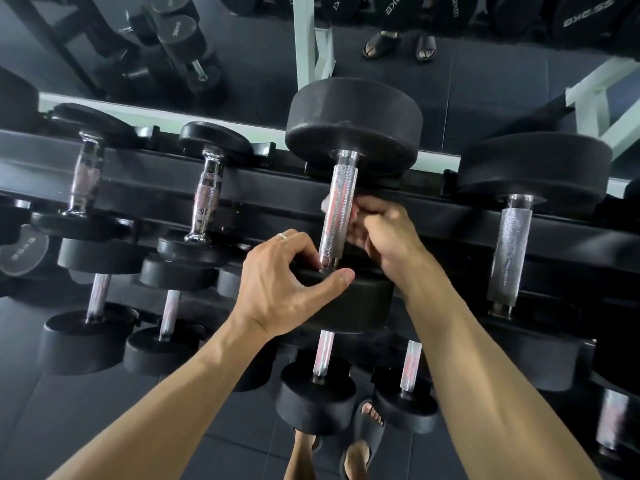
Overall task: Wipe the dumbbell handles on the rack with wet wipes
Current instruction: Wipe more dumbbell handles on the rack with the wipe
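Note:
A large black dumbbell lies on the top tier of the rack [263, 188], its knurled silver handle [337, 209] pointing toward me. My left hand [287, 282] grips the near head [356, 306] of this dumbbell, thumb across its top edge. My right hand [384, 233] curls round the right side of the handle and presses a white wet wipe [325, 203] against it; only a small piece of the wipe shows at the handle's left. The far head [353, 126] is uncovered.
More dumbbells flank it on the top tier: two small ones [207, 192] to the left, a big one [516, 223] to the right. Lower tiers hold several more [318, 386]. A mirror [242, 46] stands behind the rack. My sandalled feet [360, 441] stand on dark floor mats.

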### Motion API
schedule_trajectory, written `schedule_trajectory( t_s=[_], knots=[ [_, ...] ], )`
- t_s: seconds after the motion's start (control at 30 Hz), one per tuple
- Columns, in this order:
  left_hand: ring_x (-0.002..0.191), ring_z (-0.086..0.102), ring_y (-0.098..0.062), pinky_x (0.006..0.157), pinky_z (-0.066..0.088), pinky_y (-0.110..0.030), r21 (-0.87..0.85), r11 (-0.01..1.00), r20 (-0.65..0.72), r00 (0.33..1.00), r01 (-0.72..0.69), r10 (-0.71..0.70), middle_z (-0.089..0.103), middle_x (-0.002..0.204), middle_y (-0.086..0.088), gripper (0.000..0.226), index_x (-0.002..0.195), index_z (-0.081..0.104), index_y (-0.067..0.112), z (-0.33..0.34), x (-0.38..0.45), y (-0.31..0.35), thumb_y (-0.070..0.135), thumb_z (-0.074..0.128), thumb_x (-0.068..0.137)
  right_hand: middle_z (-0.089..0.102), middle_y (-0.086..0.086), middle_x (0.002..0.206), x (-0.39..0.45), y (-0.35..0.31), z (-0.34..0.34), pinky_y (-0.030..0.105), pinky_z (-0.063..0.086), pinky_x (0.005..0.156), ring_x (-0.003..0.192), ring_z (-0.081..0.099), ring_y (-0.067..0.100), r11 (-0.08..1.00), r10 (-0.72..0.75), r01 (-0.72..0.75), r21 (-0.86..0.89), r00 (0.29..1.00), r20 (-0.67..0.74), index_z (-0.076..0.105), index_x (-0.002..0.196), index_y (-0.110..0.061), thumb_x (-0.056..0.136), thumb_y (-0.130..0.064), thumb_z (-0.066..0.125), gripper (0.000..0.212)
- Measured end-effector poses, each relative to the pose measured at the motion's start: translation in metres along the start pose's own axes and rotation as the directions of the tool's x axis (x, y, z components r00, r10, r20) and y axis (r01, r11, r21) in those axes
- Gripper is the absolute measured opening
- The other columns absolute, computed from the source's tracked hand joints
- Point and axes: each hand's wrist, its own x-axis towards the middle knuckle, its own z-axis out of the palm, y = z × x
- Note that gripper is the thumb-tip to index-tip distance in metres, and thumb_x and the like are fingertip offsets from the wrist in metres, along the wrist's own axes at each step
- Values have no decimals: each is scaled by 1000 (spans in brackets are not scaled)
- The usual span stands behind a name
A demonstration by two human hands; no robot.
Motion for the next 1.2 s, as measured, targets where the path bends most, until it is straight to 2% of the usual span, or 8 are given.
schedule_trajectory(
  t_s=[0.1,0.23,0.43,0.57,0.7,0.87,1.07,1.2],
  knots=[
    [66,56,-12,63,45,-27,12,1000,2,1000,-4,4,58,66,9,49,65,57,16,0,-1,0,65,65,68,76,14,102,-7,7,-11,29,61,80,98,73,25,986,-24,22,-168,1000,-8,72,106,-5,97,6,51,25],
    [66,57,-13,65,47,-34,10,1000,5,1000,-3,3,59,67,7,51,65,58,15,-1,0,1,65,65,68,76,7,103,-3,-3,-6,28,60,82,98,73,19,995,-77,75,-71,997,-24,71,105,-15,100,0,52,25],
    [65,57,-13,64,47,-36,13,1000,-10,1000,-7,7,59,67,6,51,66,59,15,1,0,1,65,65,68,77,-3,87,-17,10,-23,33,58,85,89,73,16,759,-21,154,-632,977,213,77,91,-19,84,3,61,28],
    [66,57,-13,66,47,-34,14,1000,-13,1000,-8,9,59,66,7,51,66,58,15,2,-1,1,66,65,68,78,5,90,-13,10,-15,25,59,75,84,72,17,967,-95,96,-236,995,13,76,97,-13,89,8,60,27],
    [66,57,-11,66,46,-29,7,1000,-15,1000,-15,15,59,67,8,49,66,59,16,2,-1,0,65,65,68,78,5,86,-16,7,-16,27,59,74,81,74,15,968,-1,22,-252,997,82,74,94,-13,88,10,60,27],
    [66,57,-11,65,46,-30,14,1000,-12,1000,-20,20,59,67,8,49,66,58,16,2,0,0,64,66,69,76,11,105,22,-21,3,36,57,92,104,72,21,946,-33,49,320,998,-58,72,101,-8,92,17,43,40],
    [65,57,-12,63,47,-31,22,1000,-4,1000,-10,11,58,66,8,48,65,58,17,1,0,0,64,66,69,78,7,98,-6,3,-12,26,59,77,95,74,18,997,25,-11,-80,984,174,73,103,-3,94,11,50,28],
    [65,56,-12,63,45,-28,20,1000,-1,1000,-12,12,58,66,8,48,65,58,16,1,0,1,64,65,69,76,8,107,21,-17,0,32,57,92,104,72,17,973,-78,76,218,997,1,74,102,-8,92,17,42,42]
  ],
)
